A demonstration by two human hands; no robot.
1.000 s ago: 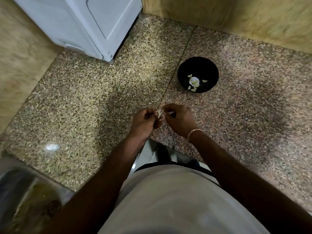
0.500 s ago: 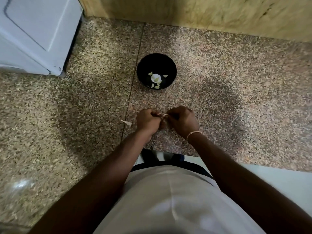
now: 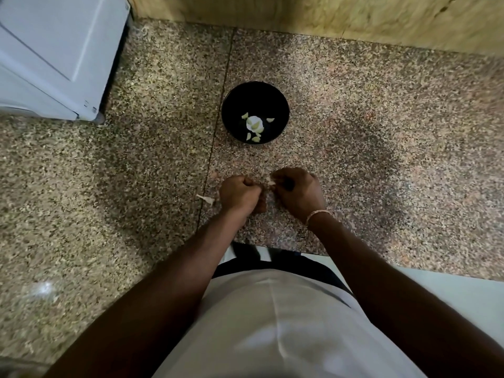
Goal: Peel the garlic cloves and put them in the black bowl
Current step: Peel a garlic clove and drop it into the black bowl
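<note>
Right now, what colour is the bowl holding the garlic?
Black, in the head view: the round black bowl.

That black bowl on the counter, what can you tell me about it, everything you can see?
The black bowl is round, dark inside and out, with a smooth look; its material is hard to tell. It stands upright on the speckled stone counter, just right of a seam, beyond both hands and touched by neither. Inside lie several pale peeled garlic cloves, clustered near the middle and front.
</note>
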